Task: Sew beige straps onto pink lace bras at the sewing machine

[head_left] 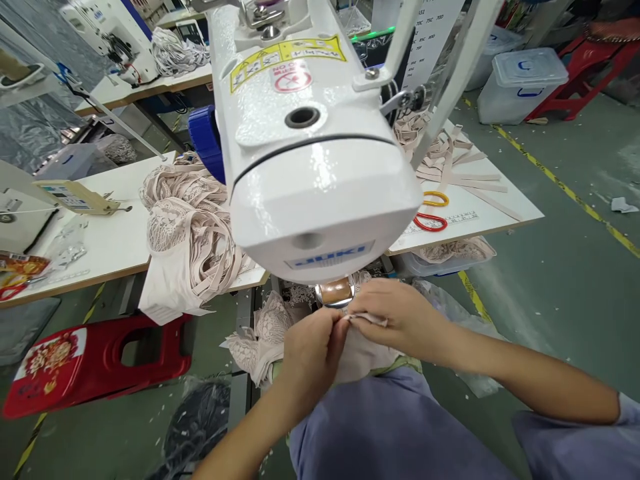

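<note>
My left hand [309,352] and my right hand [400,319] meet just below the head of a white sewing machine [310,153]. Both pinch a piece of pale beige fabric [363,347] with fingers closed on its edge. The fabric hangs down over my lap toward the blue cloth of my clothing [395,427]. A shiny metal part [336,293] of the machine sits right above my fingers. More beige lace [265,337] hangs to the left of my left hand.
A heap of beige lace pieces and straps [187,227] lies on the white table [107,247] at left. Beige strips [450,160], a yellow ring and red scissors handles [430,222] lie at right. A red stool [95,363] stands on the floor, plastic bins [523,83] at the back right.
</note>
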The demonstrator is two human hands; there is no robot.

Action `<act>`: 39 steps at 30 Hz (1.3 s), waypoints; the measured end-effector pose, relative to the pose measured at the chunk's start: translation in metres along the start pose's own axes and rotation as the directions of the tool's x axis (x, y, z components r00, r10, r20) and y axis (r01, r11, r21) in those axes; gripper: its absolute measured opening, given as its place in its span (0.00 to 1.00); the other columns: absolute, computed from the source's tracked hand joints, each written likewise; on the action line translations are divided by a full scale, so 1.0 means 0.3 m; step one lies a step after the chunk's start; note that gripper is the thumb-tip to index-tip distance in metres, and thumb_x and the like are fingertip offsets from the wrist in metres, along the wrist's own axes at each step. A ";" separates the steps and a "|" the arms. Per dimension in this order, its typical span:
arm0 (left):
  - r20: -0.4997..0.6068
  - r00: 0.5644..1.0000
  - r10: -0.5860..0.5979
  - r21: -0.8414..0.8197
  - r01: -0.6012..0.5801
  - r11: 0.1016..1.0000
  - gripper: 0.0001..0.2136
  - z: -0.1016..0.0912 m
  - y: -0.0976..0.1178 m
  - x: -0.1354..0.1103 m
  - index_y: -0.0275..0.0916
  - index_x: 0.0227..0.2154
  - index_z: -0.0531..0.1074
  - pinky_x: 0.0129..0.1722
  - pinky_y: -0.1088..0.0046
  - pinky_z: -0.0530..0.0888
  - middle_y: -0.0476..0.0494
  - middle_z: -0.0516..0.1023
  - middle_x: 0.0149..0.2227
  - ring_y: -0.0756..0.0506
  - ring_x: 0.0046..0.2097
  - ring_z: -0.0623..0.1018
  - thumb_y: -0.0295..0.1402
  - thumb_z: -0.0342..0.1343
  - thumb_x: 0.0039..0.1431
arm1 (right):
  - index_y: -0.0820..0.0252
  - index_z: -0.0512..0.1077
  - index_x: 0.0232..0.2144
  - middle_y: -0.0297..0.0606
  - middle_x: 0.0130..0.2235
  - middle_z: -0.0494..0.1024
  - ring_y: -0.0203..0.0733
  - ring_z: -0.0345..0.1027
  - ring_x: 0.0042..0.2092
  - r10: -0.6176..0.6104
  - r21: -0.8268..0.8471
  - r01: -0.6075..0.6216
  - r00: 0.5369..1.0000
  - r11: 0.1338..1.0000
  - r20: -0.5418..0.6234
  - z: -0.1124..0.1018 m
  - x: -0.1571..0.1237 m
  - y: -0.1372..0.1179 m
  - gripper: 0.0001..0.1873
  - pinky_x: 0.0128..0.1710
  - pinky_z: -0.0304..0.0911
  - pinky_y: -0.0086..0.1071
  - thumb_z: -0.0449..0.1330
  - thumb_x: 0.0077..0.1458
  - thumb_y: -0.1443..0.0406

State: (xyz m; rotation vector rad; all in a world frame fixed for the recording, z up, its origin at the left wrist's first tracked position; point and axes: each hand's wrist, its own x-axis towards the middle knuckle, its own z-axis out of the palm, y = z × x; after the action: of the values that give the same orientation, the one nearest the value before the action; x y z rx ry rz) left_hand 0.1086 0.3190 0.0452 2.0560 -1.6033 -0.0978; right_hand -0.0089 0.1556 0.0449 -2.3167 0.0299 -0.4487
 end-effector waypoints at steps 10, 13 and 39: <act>-0.161 0.882 0.442 0.389 -0.355 0.850 0.14 0.012 -0.161 0.013 0.37 0.51 0.68 0.28 0.72 0.65 0.49 0.77 0.29 0.49 0.27 0.72 0.21 0.47 0.66 | 0.60 0.57 0.16 0.29 0.21 0.60 0.33 0.49 0.25 0.201 -0.033 -0.199 0.964 0.980 0.174 -0.065 0.156 -0.003 0.15 0.27 0.42 0.31 0.55 0.52 0.71; -0.111 0.870 0.480 0.429 -0.394 0.813 0.14 0.002 -0.171 0.020 0.35 0.52 0.67 0.27 0.71 0.65 0.49 0.76 0.28 0.48 0.26 0.71 0.22 0.46 0.67 | 0.59 0.57 0.17 0.27 0.19 0.57 0.33 0.48 0.24 0.194 -0.082 -0.182 0.963 0.980 0.187 -0.067 0.157 -0.010 0.16 0.27 0.42 0.32 0.55 0.52 0.71; 0.047 0.920 0.390 0.544 -0.351 0.762 0.13 -0.039 -0.054 0.079 0.33 0.46 0.67 0.17 0.68 0.57 0.53 0.67 0.19 0.47 0.19 0.69 0.22 0.41 0.64 | 0.54 0.71 0.49 0.45 0.46 0.74 0.43 0.70 0.37 0.274 0.110 -0.252 0.905 0.961 -0.324 0.120 -0.031 0.058 0.15 0.35 0.72 0.35 0.55 0.60 0.64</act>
State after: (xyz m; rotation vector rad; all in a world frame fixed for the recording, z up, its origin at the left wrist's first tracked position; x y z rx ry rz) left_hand 0.1341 0.3040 0.0541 2.0335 -2.1419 0.6423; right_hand -0.0038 0.1694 0.0066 -2.1059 0.4836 -0.6897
